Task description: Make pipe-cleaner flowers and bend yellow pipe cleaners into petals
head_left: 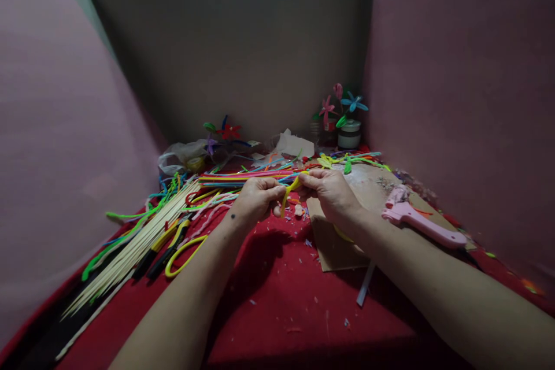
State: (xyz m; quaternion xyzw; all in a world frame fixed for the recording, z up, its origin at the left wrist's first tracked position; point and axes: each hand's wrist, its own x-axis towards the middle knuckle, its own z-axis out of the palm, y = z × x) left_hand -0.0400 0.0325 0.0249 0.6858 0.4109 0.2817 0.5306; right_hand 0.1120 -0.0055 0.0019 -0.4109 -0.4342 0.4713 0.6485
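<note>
My left hand (256,196) and my right hand (330,192) are closed in pinches on the two ends of a yellow pipe cleaner (289,191), which bends in a loop between them above the red cloth (277,295). Just behind my hands lies a spread of coloured pipe cleaners (251,176). A piece of brown cardboard (333,243) sits under my right wrist.
A bundle of bamboo skewers (134,248) and yellow-handled pliers (173,248) lie at the left. A pink glue gun (418,221) rests at the right. Finished pipe-cleaner flowers (342,107) stand in jars at the back, near a plastic bag (182,156). Pink walls close in both sides.
</note>
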